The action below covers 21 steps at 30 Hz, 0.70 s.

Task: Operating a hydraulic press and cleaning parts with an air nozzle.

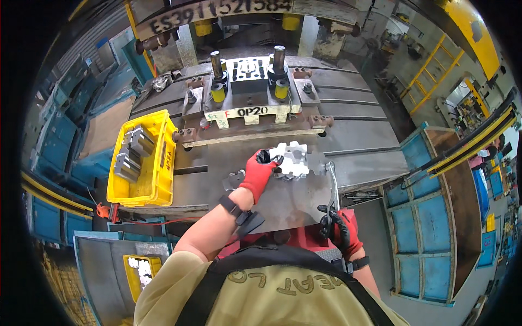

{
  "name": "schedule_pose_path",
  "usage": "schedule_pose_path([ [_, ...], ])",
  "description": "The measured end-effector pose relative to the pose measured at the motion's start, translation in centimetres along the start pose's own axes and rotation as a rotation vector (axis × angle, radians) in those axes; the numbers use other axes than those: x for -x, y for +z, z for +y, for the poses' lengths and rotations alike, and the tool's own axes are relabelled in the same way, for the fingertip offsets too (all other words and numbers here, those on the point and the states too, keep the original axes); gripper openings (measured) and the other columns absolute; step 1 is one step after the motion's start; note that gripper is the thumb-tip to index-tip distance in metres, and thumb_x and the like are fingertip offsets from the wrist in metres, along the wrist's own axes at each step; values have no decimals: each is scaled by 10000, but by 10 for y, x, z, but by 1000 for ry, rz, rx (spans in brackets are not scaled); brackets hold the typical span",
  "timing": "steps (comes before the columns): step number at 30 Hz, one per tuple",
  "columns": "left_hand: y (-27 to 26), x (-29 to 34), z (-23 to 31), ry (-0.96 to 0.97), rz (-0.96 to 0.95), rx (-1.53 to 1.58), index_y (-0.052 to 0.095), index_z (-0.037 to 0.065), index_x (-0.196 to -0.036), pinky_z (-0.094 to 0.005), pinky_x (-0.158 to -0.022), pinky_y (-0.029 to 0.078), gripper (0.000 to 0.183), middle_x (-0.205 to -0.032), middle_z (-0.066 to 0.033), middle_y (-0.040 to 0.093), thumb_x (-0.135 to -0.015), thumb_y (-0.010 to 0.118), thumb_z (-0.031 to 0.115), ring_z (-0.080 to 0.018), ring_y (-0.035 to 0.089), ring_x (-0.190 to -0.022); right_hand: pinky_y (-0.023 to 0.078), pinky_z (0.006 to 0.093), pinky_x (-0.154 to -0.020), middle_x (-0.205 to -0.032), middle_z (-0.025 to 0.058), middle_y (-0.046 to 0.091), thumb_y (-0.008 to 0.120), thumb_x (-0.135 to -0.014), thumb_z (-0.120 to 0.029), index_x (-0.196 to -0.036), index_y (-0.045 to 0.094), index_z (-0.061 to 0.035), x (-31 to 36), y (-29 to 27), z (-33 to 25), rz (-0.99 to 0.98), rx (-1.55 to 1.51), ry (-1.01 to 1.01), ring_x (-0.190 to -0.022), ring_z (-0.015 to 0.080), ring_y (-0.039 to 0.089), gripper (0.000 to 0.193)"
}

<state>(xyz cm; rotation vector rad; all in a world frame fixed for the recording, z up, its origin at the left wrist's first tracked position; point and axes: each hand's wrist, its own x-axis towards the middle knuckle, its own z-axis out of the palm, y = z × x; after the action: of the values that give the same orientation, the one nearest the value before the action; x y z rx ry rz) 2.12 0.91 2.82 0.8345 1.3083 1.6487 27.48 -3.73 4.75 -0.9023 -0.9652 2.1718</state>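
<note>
Khaki shirt (255,304) closest to us, crossed by a black strap (204,288), and beyond it two gloved hands at the edge of a grey metal bed (288,204). Left hand (260,171) first: fingers closed, pinching the near-left side of a bright, notched metal part (296,157). That part sits ahead of the body, just right of those fingers, over the bed; whether it rests there or hangs slightly clear, I can't tell from this angle. It's a blocky shape with no strong long axis, spreading away to the right of the grip.

Now the right hand (340,228), lower and nearer the body, clamped round a slim silver tool (333,187). And here's the relation that counts: the tool points almost straight away from the person, its rounded far end just right of the part, a narrow gap showing between them. So the left hand is touching the part, the right hand is farther off, and only its tool reaches alongside. From the right hand, the part lies ahead and to the left.

Left of the left wrist, dark metal pieces (234,180) lie on the bed. Straight beyond the part stands the die (253,111).
</note>
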Motion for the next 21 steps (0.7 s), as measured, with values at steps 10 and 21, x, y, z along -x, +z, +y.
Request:
schedule_pose_path([
  [10,-1,-24,-37,-117,277,-438,533,50,-845,-302,-614,417,302,-769,-96,575,-598,636,189,-200,548,-724,364,205,-475,-625,27,448,379,-811,-253,-1047,406,30,-2,-18,10,74,55,-88,-513,94,421,369],
  [21,-21,-33,-47,56,391,-550,549,49,-825,-276,-605,423,211,-698,-85,568,-622,583,98,-181,542,-644,359,202,-474,-630,10,448,353,-826,-246,-1032,441,-4,0,-3,5,104,190,-69,-510,80,411,330],
])
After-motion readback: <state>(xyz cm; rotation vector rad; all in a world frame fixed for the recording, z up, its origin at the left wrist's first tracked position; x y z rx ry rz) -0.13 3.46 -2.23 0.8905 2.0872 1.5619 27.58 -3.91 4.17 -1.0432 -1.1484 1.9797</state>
